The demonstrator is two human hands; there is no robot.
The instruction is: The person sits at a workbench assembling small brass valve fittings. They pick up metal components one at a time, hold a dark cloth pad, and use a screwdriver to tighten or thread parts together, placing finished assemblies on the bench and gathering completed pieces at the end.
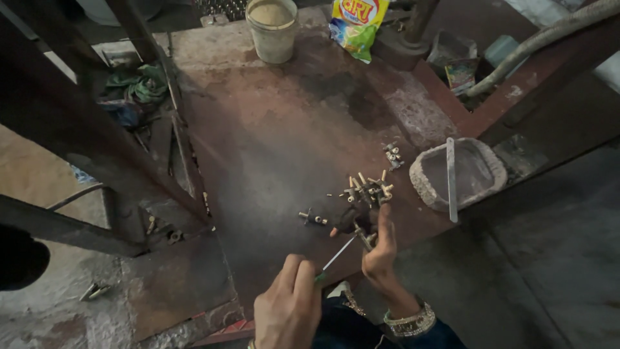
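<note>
My left hand [289, 302] grips a thin screwdriver [336, 257] whose shaft points up and right. Its tip meets a small brass fitting [363, 236] that my right hand [380, 252] holds between the fingers, just above the rusty metal table [278, 142]. A pile of similar small brass fittings [368, 189] lies on the table just beyond my right hand. One loose fitting [312, 218] lies to the left of the pile, and a few pale ones [392, 156] lie farther back. A bangle shows on my right wrist.
A worn round basin [481, 184] with a flat metal strip [451, 178] across it sits at the right. At the back stand a pale bucket [272, 29] and a yellow packet [357, 24]. Dark steel beams [84, 129] cross the left side; green cloth [142, 84] lies behind them.
</note>
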